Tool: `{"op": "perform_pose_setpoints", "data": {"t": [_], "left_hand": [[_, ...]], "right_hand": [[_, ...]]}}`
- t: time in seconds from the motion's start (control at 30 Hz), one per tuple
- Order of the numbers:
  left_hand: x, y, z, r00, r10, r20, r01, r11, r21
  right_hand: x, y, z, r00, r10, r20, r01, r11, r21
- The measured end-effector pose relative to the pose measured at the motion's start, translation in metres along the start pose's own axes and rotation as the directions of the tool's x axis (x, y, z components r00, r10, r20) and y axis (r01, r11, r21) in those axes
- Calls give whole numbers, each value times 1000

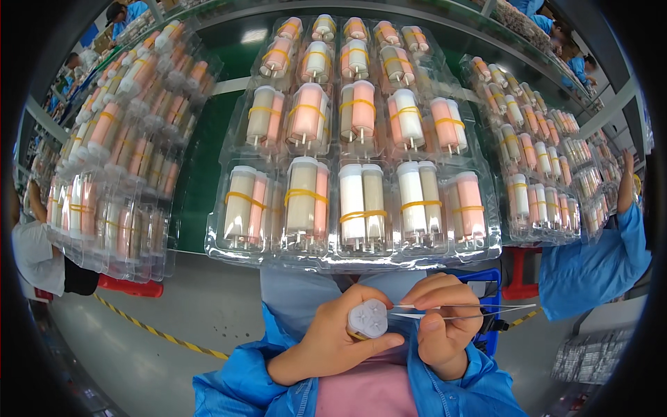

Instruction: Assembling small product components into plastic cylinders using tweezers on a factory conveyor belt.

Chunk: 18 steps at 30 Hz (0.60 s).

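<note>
My left hand (319,344) is closed around a bundle of cylinders (368,318), its pale grey capped ends turned up toward me. A bit of yellow band shows at the lower edge of the bundle. In my right hand (445,333) is a pair of metal tweezers (501,308), pinched between thumb and fingers. The two tweezer tips stand apart and point left, close beside the grey caps; whether they touch cannot be told. Beyond my hands, a clear plastic tray (361,261) holds rows of white, pink and beige cylinders (361,201) bundled with yellow rubber bands.
More filled clear trays stand stacked on the left (114,243) and right (549,233) of the green work surface (201,174). A co-worker's blue sleeve (590,250) is at the right, another person's white sleeve (38,260) at the left. Red stools (132,286) sit below.
</note>
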State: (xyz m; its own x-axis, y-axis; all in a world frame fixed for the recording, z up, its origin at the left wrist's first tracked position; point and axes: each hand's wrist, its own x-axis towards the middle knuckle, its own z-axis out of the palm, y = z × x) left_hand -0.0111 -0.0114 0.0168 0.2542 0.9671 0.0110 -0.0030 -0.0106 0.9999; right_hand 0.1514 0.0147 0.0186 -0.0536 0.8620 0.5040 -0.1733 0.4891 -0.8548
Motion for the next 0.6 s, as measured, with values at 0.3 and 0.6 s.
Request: {"op": "perform_pose_setpoints", "data": {"t": [0.3,0.6], "left_hand": [[-4,2,-2,961,-156,229,239,886,-398],[-1,0,-4,949,-172,264,275,862,-425]], "right_hand": [[-4,-2,0,997,79,7,-79,990,116],[-2,1,-2,995,100,4,-100,988,121]]}}
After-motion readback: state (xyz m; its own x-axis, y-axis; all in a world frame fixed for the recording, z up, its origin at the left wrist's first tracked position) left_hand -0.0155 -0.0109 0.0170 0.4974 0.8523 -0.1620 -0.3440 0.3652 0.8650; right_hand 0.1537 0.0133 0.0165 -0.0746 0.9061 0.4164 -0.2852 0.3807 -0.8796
